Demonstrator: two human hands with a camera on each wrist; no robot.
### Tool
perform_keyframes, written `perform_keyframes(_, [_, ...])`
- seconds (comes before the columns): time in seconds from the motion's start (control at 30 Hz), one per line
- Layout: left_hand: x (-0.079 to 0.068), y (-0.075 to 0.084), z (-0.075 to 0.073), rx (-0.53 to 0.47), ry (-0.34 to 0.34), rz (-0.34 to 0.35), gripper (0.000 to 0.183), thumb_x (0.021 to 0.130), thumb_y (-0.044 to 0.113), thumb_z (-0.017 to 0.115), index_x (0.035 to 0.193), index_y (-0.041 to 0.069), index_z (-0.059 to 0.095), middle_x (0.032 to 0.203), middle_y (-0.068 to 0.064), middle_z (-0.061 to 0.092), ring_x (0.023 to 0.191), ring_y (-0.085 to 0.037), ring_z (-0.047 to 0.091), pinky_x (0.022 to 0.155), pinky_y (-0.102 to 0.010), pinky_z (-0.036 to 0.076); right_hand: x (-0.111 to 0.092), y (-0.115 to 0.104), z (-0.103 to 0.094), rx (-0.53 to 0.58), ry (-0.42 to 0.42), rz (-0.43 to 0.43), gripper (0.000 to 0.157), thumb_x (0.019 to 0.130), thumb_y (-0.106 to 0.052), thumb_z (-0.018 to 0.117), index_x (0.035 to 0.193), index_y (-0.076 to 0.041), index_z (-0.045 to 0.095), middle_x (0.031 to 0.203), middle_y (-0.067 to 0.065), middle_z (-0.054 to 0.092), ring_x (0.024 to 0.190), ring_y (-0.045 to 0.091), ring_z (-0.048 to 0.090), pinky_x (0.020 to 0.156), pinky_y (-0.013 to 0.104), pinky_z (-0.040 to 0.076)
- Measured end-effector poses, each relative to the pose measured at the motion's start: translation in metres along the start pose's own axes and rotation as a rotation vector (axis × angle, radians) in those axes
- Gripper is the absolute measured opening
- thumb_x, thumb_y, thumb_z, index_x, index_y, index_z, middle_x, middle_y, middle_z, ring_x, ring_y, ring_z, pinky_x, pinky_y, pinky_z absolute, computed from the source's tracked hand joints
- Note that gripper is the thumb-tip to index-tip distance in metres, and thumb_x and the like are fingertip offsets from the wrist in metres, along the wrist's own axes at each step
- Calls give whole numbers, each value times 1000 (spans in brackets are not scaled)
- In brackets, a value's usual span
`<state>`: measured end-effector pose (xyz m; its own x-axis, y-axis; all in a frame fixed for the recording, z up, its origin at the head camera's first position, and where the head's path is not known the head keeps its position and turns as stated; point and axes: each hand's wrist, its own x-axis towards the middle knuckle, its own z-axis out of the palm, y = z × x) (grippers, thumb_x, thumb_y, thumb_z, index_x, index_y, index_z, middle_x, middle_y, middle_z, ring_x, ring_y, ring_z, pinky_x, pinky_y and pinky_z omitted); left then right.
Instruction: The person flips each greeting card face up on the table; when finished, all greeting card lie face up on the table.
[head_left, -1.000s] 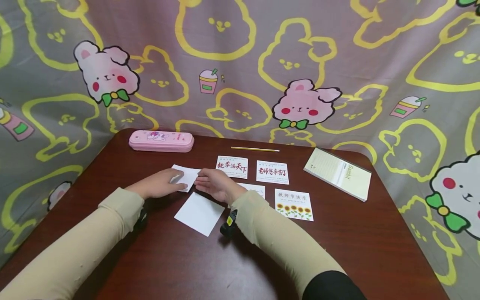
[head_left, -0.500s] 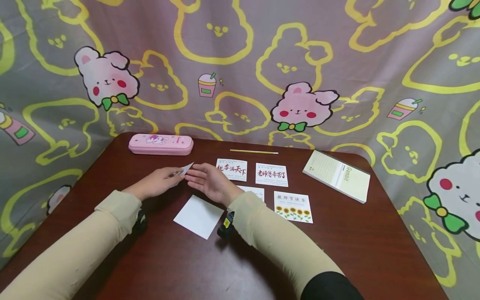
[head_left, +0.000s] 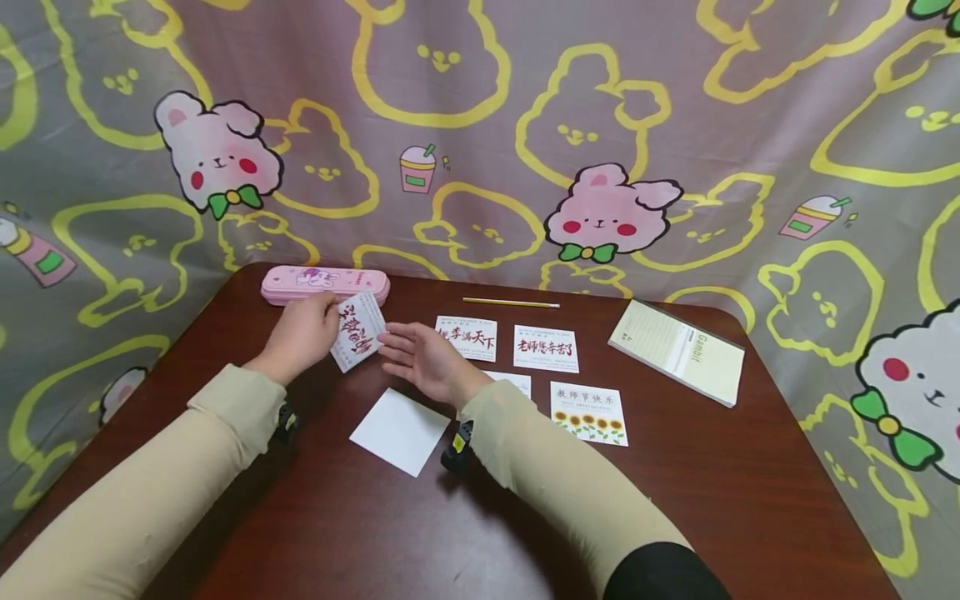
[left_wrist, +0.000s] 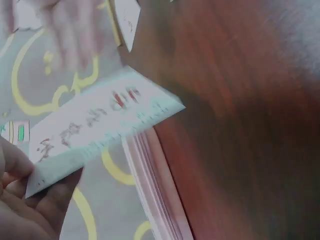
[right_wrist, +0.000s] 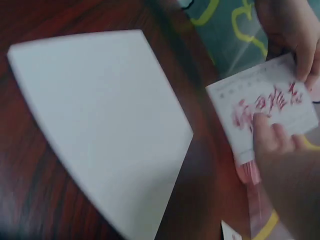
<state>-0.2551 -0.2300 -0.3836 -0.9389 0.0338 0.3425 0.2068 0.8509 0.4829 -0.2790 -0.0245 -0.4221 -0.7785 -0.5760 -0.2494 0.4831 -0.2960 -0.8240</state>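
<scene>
My left hand (head_left: 298,335) pinches a small white card (head_left: 358,333) by its edge. The card is raised and tilted, its red handwritten-style characters showing; the left wrist view has the thumb and fingers on one corner of the card (left_wrist: 95,120). Just right of it, my right hand (head_left: 426,364) is held with fingers extended and nothing in its grasp, fingertips right by the card's edge. In the right wrist view those fingers overlap the card's lettering (right_wrist: 270,102). Below both hands lies a blank white card (head_left: 400,432), flat on the table.
Two cards with red characters (head_left: 467,337) and a sunflower card (head_left: 588,414) lie at the right; another card (head_left: 516,384) is partly hidden by my right wrist. Behind are a pink pencil case (head_left: 371,286), a pencil (head_left: 512,302) and a notebook (head_left: 678,352). A patterned curtain (head_left: 480,150) borders the table.
My left hand has lifted the card off the table and turned it over from its blank side, so the red characters now show. The right hand stays close beside it, fingers extended.
</scene>
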Motion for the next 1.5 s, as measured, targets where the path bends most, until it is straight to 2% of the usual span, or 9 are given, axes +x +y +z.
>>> perform_keyframes(0.17, [2, -4, -8, -198, 27, -157, 35, 105, 6, 41, 123, -16, 62, 103, -29, 65, 82, -33, 58, 66, -34, 45, 2, 4, -11, -147, 185, -11, 41, 110, -13, 46, 144, 9, 48, 143, 28, 54, 120, 31, 62, 106, 42, 49])
perform_keyframes(0.37, [0, 2, 0, -534, -75, -272, 39, 110, 11, 39, 134, -16, 53, 114, -27, 62, 85, -14, 60, 68, -20, 51, 2, 2, -15, -182, 234, -77, 8, 104, -5, 58, 109, 1, 58, 101, 12, 65, 85, 18, 66, 84, 33, 59])
perform_keyframes(0.53, [-3, 4, 12, -1039, -110, -362, 33, 111, 15, 44, 135, -7, 45, 106, -7, 65, 82, -7, 65, 73, -23, 57, 2, 1, -18, -86, 256, -124, 15, 104, -1, 57, 90, -5, 52, 88, 8, 62, 75, 15, 65, 77, 28, 60])
perform_keyframes(0.63, [-9, 7, 22, -1181, -206, -401, 23, 109, 13, 50, 127, -2, 46, 98, 1, 68, 84, -10, 69, 76, -26, 59, 2, 0, -18, -4, 265, -173, 10, 105, -4, 56, 96, -7, 56, 93, 6, 66, 82, 15, 67, 86, 31, 59])
perform_keyframes(0.83, [-15, 13, 35, -950, -323, -304, 30, 105, 0, 51, 129, -18, 49, 97, -7, 69, 86, -11, 69, 80, -30, 60, 0, -5, -17, -66, 277, -197, 8, 104, -9, 60, 111, -4, 60, 99, 2, 69, 97, 18, 66, 102, 41, 51])
perform_keyframes(0.97, [-12, 8, 28, -610, -363, -162, 19, 101, -2, 56, 115, -15, 59, 91, -15, 66, 79, -16, 66, 73, -30, 60, -3, -13, -24, -184, 308, -279, 27, 103, -10, 62, 128, -1, 58, 110, 6, 65, 96, 16, 62, 100, 43, 50])
perform_keyframes(1.17, [-8, -3, 15, -296, -483, 9, 13, 97, 2, 63, 106, -7, 65, 83, -9, 65, 74, -22, 63, 66, -35, 54, -8, -29, -38, -737, 330, -397, 25, 103, -15, 63, 123, -1, 69, 105, 9, 68, 90, 14, 58, 78, 28, 48])
perform_keyframes(1.3, [-2, -11, 14, -358, -381, -83, 19, 99, 2, 61, 114, -11, 62, 90, -13, 65, 78, -23, 64, 71, -38, 58, -11, -34, -41, -904, 307, -385, 19, 102, -16, 64, 111, -2, 73, 98, 9, 69, 86, 17, 59, 73, 27, 46])
perform_keyframes(1.5, [5, -14, 19, -527, -156, -313, 30, 103, 4, 56, 126, -14, 50, 105, -24, 61, 85, -26, 65, 80, -40, 61, -10, -24, -38, -840, 273, -290, 19, 101, -8, 62, 114, 4, 69, 110, 16, 67, 82, 15, 61, 78, 32, 58])
